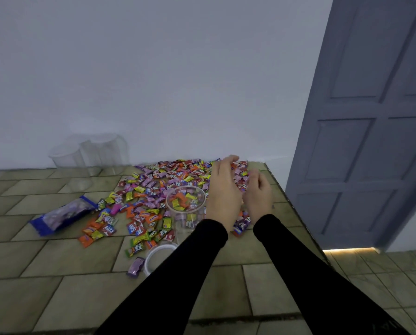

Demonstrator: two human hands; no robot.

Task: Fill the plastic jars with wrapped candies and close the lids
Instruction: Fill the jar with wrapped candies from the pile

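Hands over a heap of wrapped candies (168,180) on a tiled table (81,298). Left hand (222,189) rests on the heap, fingers loosely curved; right hand (258,194) curls over candies beside it, though whether either grips any cannot be told. Open clear jar (185,209), partly filled, stands just left of them; its lid (157,258) lies nearer. Empty jars (91,153) stand by the wall.

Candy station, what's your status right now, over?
Left hand and right hand curled over candy pile. Open jar partly filled. Lid off, nothing blocking.
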